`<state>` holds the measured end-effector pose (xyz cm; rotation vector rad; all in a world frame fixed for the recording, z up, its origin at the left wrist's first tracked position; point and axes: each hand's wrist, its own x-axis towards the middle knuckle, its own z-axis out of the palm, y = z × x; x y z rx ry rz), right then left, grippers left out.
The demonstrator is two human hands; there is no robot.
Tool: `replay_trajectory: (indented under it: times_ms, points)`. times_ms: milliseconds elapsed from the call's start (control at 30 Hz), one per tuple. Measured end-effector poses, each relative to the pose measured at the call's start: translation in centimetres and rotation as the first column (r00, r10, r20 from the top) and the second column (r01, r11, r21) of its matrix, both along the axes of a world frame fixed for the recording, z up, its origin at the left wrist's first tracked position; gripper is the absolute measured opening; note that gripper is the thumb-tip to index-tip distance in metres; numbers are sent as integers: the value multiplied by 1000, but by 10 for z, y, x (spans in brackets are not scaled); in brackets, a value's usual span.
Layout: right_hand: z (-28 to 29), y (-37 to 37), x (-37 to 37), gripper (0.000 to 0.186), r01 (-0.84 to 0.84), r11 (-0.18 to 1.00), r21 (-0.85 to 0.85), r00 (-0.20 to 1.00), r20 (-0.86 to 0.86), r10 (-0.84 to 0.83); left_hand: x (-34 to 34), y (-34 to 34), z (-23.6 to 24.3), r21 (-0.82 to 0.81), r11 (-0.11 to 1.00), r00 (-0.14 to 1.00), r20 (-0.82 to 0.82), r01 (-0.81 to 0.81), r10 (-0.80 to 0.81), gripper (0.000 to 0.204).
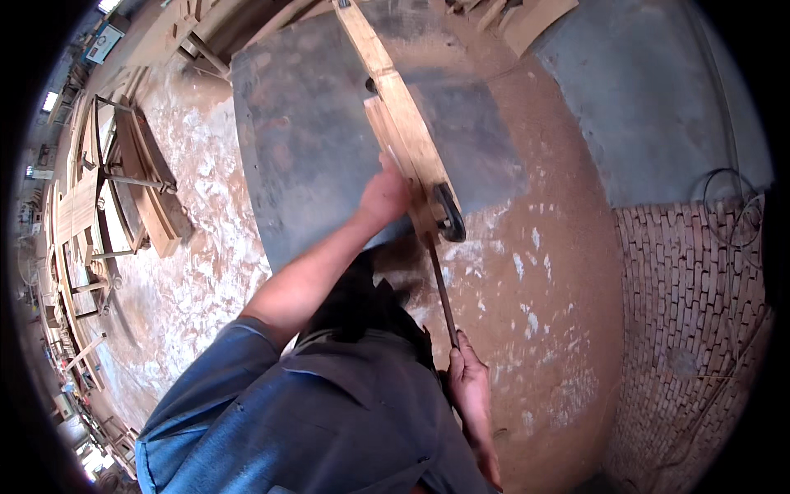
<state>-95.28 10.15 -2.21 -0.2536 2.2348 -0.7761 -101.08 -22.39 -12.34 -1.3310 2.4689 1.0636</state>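
Note:
My left hand [387,193] grips a narrow wooden strip [380,119] lying alongside a longer pale board [395,99] on a dark metal-topped surface [288,123]. A black clamp-like fitting [451,216] sits at the near end of the longer board. My right hand [467,370], lower right, is closed on a long thin dark bar [440,284], which runs up to the near end of the strip beside the clamp. Whether the bar enters or only touches the wood, I cannot tell.
At left, stacks of planks [144,189] rest on metal racks over a whitish, scuffed floor [206,148]. Wood offcuts [527,20] lie at the top. At right are a grey slab [642,107], a brick-paved patch [675,313] and coiled cable [724,206].

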Motion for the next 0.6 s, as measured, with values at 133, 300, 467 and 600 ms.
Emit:
replay_trajectory:
  times_ms: [133, 300, 467, 600]
  points:
    - [9, -9, -12, 37, 0, 998, 67, 998, 70, -5, 3, 0, -3, -26, 1000, 998, -63, -9, 8, 54]
    - [-13, -21, -14, 40, -29, 999, 27, 999, 17, 29, -6, -25, 6, -45, 999, 999, -52, 10, -12, 57]
    - [-10, -83, -35, 41, -113, 993, 33, 994, 13, 113, -23, -88, -14, -119, 993, 995, -97, -14, 2, 50]
    - [-27, -130, -50, 41, -155, 988, -14, 987, -46, 154, -43, -145, -13, -168, 986, 998, -63, 17, -28, 54]
